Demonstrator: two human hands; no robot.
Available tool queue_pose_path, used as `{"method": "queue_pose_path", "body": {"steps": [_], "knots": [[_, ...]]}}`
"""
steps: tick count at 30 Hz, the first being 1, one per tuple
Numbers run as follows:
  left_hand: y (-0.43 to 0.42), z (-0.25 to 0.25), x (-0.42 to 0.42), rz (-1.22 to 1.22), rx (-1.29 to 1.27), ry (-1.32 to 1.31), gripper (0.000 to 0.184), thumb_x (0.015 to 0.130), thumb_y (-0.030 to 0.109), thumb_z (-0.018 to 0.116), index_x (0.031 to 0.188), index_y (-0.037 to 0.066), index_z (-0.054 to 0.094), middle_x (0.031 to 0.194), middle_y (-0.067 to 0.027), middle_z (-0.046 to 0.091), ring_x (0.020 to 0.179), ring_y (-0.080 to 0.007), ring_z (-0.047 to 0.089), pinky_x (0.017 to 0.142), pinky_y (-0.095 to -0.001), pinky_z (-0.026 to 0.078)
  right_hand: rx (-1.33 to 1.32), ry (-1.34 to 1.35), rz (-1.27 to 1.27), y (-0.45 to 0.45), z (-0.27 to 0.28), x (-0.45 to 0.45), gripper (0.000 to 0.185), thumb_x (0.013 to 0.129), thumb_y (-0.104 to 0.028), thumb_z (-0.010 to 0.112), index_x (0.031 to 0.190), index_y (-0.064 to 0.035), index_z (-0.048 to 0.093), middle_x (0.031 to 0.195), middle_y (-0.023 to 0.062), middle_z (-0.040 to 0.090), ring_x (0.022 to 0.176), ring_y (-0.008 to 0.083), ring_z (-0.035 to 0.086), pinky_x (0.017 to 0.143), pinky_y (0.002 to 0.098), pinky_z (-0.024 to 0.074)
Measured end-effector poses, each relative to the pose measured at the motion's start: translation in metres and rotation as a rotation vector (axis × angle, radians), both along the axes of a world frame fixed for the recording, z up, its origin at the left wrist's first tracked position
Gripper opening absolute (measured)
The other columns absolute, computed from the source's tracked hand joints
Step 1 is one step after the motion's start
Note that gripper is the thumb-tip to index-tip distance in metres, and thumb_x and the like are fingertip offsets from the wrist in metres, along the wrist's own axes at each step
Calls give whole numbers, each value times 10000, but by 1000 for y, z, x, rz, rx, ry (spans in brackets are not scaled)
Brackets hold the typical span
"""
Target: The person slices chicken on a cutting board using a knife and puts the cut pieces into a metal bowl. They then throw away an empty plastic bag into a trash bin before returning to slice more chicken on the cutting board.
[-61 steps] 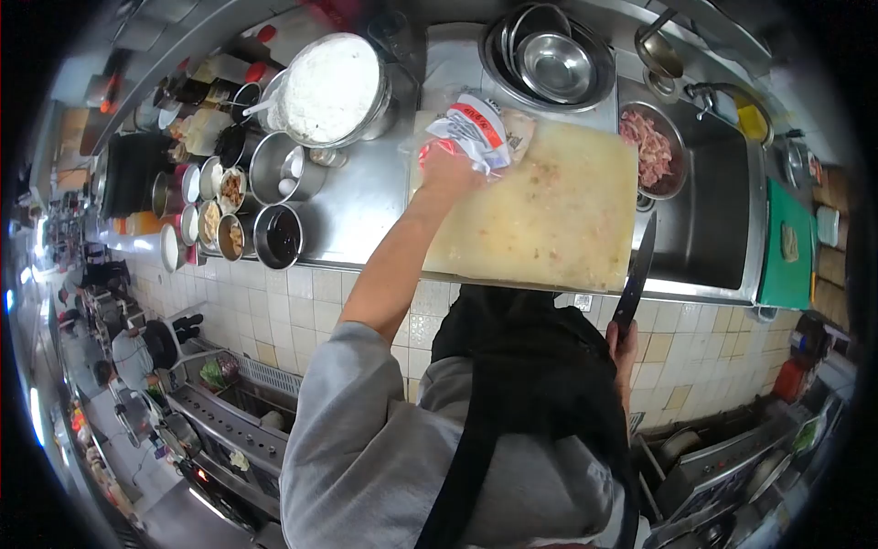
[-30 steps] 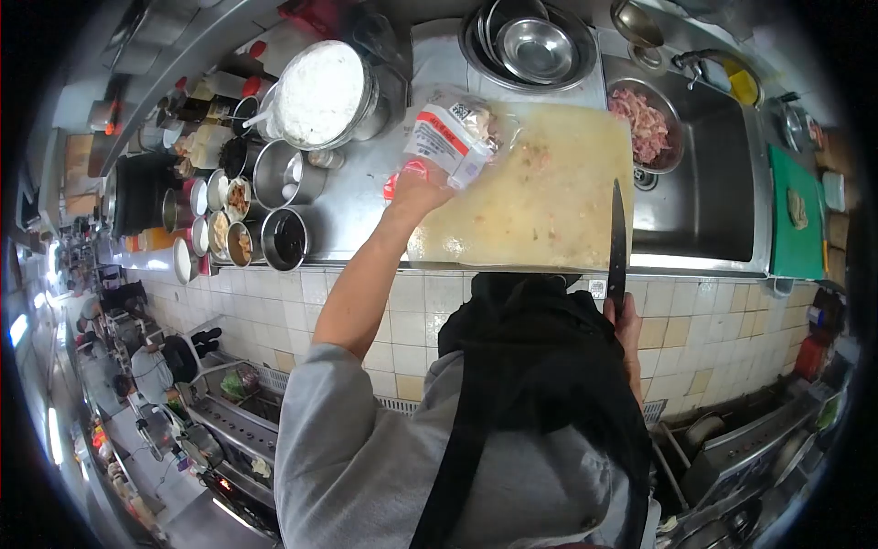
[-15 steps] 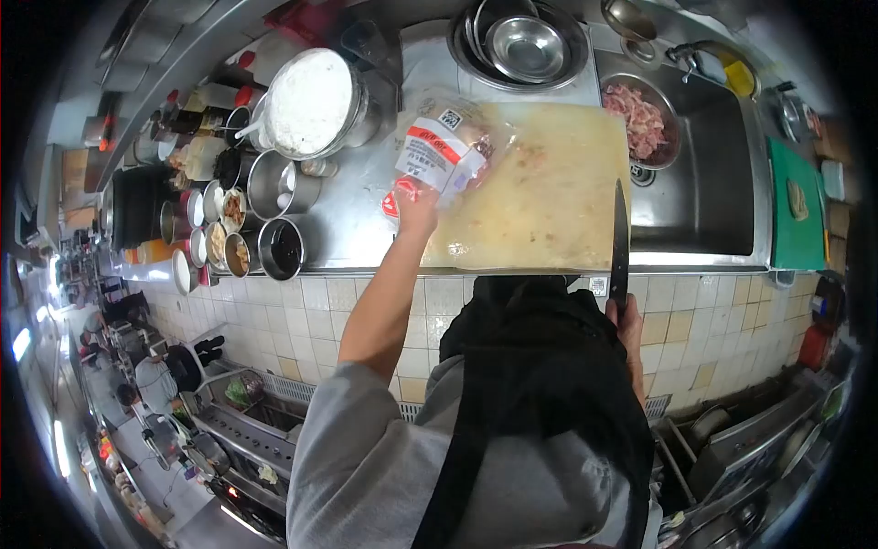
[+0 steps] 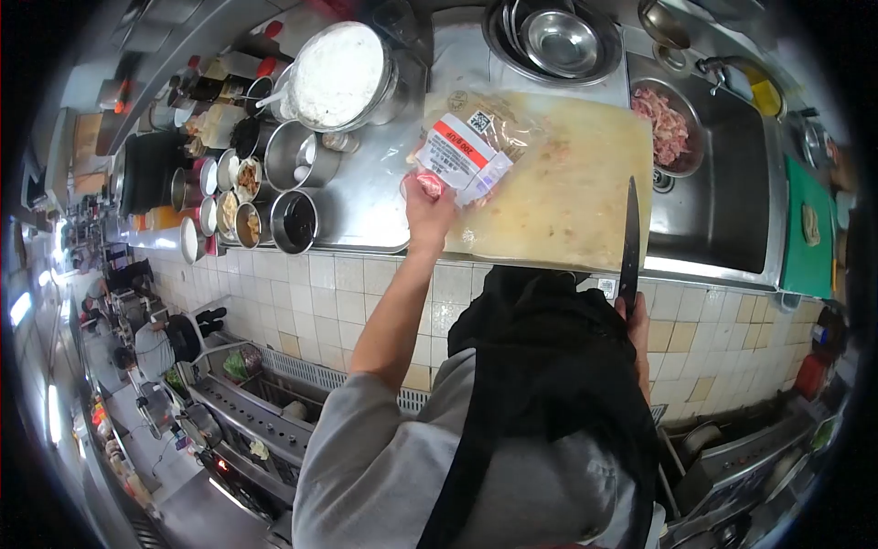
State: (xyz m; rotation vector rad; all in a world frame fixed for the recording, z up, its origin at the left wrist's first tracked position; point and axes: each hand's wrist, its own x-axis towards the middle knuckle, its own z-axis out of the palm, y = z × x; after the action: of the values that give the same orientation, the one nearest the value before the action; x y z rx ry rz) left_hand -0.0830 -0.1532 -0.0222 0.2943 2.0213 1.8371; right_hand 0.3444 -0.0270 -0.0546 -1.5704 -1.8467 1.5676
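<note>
My left hand (image 4: pixel 430 212) grips the near left corner of a clear plastic package (image 4: pixel 465 154) with a white and red label. The package lies over the left part of a yellowish cutting board (image 4: pixel 585 210) that has small scraps on it. What is inside the package is partly hidden by the label. At the board's right front corner, my right hand (image 4: pixel 637 328) is closed round the handle of a long dark knife (image 4: pixel 631 242). The blade points away from me, close to the board's right edge.
Sliced raw meat (image 4: pixel 660 128) fills a steel bowl in the sink (image 4: pixel 722 210). Nested steel bowls (image 4: pixel 560 44) stand behind the board. A large bowl of white powder (image 4: pixel 337 78) and several small containers are at left. A green board (image 4: pixel 809 233) lies far right.
My left hand has pulled the package toward the board's left side and laid it flatter, with the label more visible. The knife has turned more upright in view and remains in my right hand.
</note>
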Motion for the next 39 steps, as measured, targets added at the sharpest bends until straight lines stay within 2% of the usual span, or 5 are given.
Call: {"method": "queue_pose_path", "body": {"steps": [12,21,23,27,39], "knots": [[-45,151,-8,-521,3,-600,440,999,259,676,1303,-45,581,1161,-102,685,999,-165,691,866,-309,575,43,37,-138,-4,-1,18,180,1035,-147,609,982,-1,517,813,70,609,771,132,518,708,301,460],[94,98,48,-637,65,-799,430,1007,399,654,1277,65,650,1127,-36,689,956,-181,688,780,-299,567,-66,247,-221,3,-35,42,146,1029,-116,619,986,-15,523,820,26,589,772,118,538,705,286,454],[95,94,45,-839,-575,145,357,998,339,676,1200,44,693,1030,-56,730,871,-153,697,772,-291,565,42,77,-142,3,-24,49,137,1029,-109,616,989,-16,523,811,31,585,767,120,537,698,288,454],[63,3,9,-391,-235,359,310,951,285,700,1089,7,702,898,-133,738,780,-191,698,713,-334,550,140,-15,-123,-6,-7,59,141,1026,-113,619,1018,-13,520,787,58,584,743,141,542,692,300,468],[104,23,47,-433,-443,875,370,919,265,707,1205,33,674,1125,-204,695,996,-350,691,849,-441,555,145,-50,-144,-3,3,84,129,1026,-116,602,1049,-16,525,803,100,559,743,151,527,674,312,462]]}}
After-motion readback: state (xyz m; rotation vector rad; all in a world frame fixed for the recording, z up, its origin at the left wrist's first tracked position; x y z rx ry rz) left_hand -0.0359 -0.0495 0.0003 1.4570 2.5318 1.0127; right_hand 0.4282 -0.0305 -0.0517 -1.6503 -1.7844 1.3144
